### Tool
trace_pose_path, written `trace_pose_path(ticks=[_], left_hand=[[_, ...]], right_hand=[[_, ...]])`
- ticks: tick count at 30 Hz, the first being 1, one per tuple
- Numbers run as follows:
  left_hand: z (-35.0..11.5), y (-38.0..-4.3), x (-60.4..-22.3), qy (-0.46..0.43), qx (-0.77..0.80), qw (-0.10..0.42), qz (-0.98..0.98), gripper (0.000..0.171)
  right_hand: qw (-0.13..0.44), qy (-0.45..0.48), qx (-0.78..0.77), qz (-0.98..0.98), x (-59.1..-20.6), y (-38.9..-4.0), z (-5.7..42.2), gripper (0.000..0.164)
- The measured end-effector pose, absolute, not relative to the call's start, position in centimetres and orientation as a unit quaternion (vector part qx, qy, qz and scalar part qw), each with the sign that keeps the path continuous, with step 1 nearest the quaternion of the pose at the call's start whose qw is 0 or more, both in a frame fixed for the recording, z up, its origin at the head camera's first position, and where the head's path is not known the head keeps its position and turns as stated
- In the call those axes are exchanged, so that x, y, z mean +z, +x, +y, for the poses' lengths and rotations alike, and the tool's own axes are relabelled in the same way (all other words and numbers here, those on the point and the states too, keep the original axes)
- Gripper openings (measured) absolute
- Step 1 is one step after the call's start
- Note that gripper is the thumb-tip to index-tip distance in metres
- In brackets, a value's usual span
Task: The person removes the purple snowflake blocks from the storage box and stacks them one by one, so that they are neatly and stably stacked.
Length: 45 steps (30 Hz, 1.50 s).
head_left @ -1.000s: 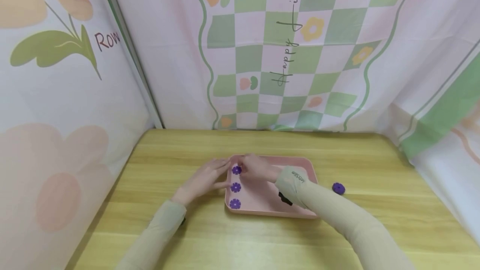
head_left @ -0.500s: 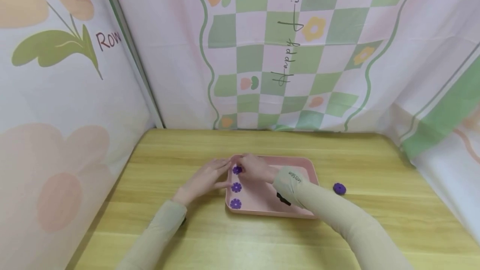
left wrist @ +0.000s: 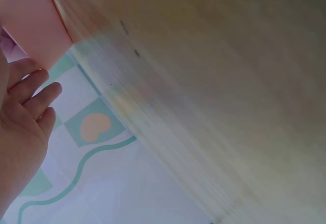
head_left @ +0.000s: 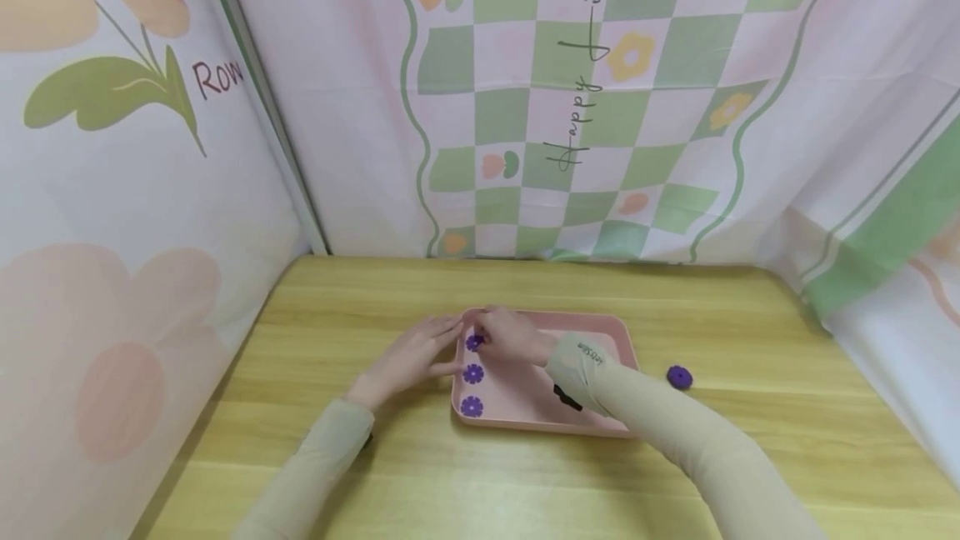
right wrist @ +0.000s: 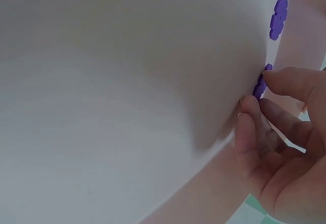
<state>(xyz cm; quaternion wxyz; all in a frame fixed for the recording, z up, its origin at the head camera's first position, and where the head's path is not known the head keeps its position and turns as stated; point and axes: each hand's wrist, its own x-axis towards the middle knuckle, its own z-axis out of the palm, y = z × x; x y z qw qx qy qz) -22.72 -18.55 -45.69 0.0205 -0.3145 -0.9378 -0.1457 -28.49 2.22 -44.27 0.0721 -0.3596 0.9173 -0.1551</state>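
Note:
Three purple flower-shaped plastic discs line the left side of a pink tray (head_left: 540,425): a near disc (head_left: 471,407), a middle disc (head_left: 472,373) and a far disc (head_left: 474,343). My right hand (head_left: 513,336) reaches into the tray's far left corner. In the right wrist view, its thumb and fingers pinch the far disc (right wrist: 261,84) close over the tray floor, with another disc (right wrist: 278,18) farther along. My left hand (head_left: 408,357) rests at the tray's left rim with fingers extended. The left wrist view shows those fingertips against the pink tray wall (left wrist: 38,23).
Right of the tray, a purple clump (head_left: 679,377), apparently more discs, lies on the wooden table (head_left: 420,482). Printed curtains (head_left: 360,148) enclose the table's back and sides. My right forearm (head_left: 667,423) crosses above the tray's near right corner.
Under my right fingers, the far disc has shifted very slightly toward the near side. Both hands stay nearly in place, and the other discs look unmoved.

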Motion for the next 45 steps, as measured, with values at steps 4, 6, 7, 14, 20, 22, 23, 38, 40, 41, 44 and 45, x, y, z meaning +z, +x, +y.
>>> trace_pose_path(ticks=[4, 6, 7, 14, 20, 22, 23, 38, 40, 41, 44, 45], left_hand=[[-18.58, -22.72, -45.65, -0.312, -0.152, 0.016, -0.938, 0.075], [-18.55, -22.72, -45.63, -0.312, -0.154, 0.016, -0.937, 0.074], [-18.56, -22.69, -45.61, -0.311, -0.154, 0.014, -0.938, 0.074], [-18.51, -22.68, -45.61, -0.314, -0.161, 0.015, -0.935, 0.072], [-18.51, -22.66, -45.58, -0.316, -0.151, 0.017, -0.936, 0.074], [-18.52, -22.67, -45.6, -0.316, -0.15, 0.017, -0.937, 0.075], [-18.52, -22.65, -45.56, -0.315, -0.151, 0.016, -0.937, 0.075], [-18.47, -22.64, -45.59, -0.303, -0.154, 0.011, -0.941, 0.076], [-18.47, -22.65, -45.61, -0.303, -0.154, 0.012, -0.94, 0.076], [-18.48, -22.65, -45.63, -0.303, -0.153, 0.012, -0.941, 0.076], [-18.47, -22.65, -45.66, -0.303, -0.149, 0.013, -0.941, 0.076], [-18.46, -22.65, -45.68, -0.303, -0.149, 0.013, -0.941, 0.075]], right_hand=[[0.068, -0.362, -0.159, 0.916, -44.34, -28.53, 2.2, 0.05], [0.066, -0.365, -0.156, 0.916, -44.36, -28.54, 2.17, 0.05], [0.066, -0.366, -0.153, 0.915, -44.37, -28.54, 2.16, 0.051], [0.071, -0.366, -0.14, 0.917, -44.36, -28.57, 2.1, 0.051], [0.075, -0.362, -0.147, 0.918, -44.41, -28.58, 2.21, 0.051], [0.077, -0.36, -0.155, 0.917, -44.46, -28.63, 2.24, 0.051], [0.079, -0.359, -0.157, 0.917, -44.47, -28.65, 2.25, 0.051], [0.121, -0.32, -0.157, 0.926, -43.95, -28.47, 2.22, 0.01], [0.127, -0.314, -0.163, 0.927, -43.86, -28.41, 2.24, 0.008], [0.129, -0.311, -0.165, 0.927, -43.82, -28.39, 2.26, 0.008], [0.132, -0.307, -0.172, 0.927, -43.81, -28.35, 2.34, 0.009], [0.133, -0.307, -0.174, 0.926, -43.81, -28.35, 2.38, 0.009]])
